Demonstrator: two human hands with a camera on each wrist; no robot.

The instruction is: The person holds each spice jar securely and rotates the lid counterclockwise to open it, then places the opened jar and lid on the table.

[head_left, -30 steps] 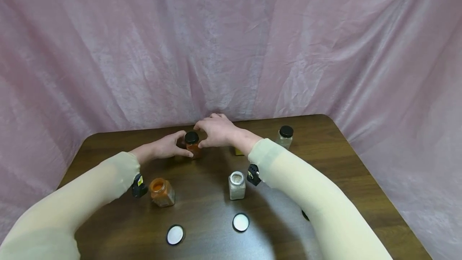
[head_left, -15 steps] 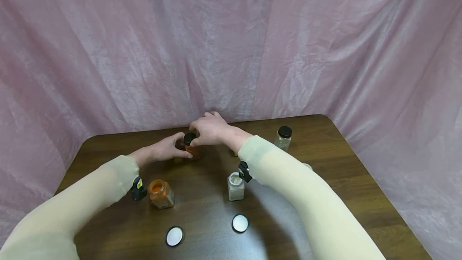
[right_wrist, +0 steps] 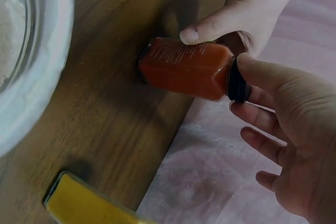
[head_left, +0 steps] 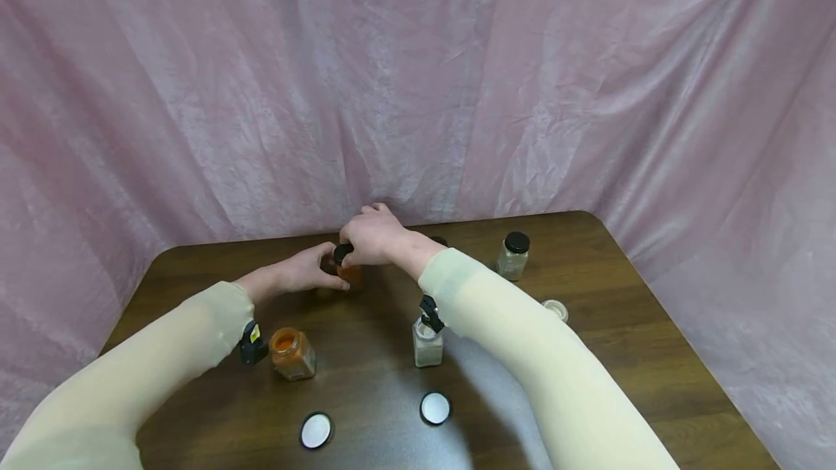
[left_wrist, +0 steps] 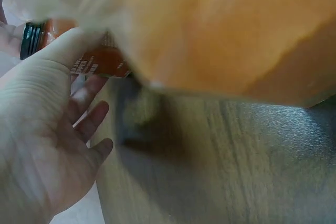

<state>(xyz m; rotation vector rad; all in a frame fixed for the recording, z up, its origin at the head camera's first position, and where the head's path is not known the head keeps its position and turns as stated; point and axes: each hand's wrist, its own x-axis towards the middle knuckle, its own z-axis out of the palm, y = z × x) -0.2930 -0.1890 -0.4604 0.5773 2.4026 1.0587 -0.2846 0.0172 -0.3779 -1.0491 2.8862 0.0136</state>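
Note:
At the back of the table stands an orange-red spice jar (head_left: 350, 275) with a black lid (right_wrist: 238, 80). My left hand (head_left: 297, 270) holds the jar's body from the left; its thumb lies along the label side in the right wrist view. From the right, my right hand (head_left: 375, 239) pinches the lid between thumb and forefinger, its other fingers loosely bent. The left wrist view shows the label, on which "PEPPER" is readable, with my left hand (left_wrist: 47, 129) partly covering the jar. The left fingers behind the jar are mostly hidden in the right wrist view.
Nearer me stand an uncapped jar of orange powder (head_left: 294, 361) and an uncapped jar of whitish powder (head_left: 428, 348). Two lids (head_left: 316, 430) lie white side up. A black-capped pale jar (head_left: 512, 261) stands back right, a yellow jar (right_wrist: 84, 203) behind my right forearm. A pink curtain (head_left: 418, 93) hangs behind.
My right hand has moved left from beside the jar onto its black lid, and its thumb and forefinger have closed there. My left hand has stayed at the jar's body.

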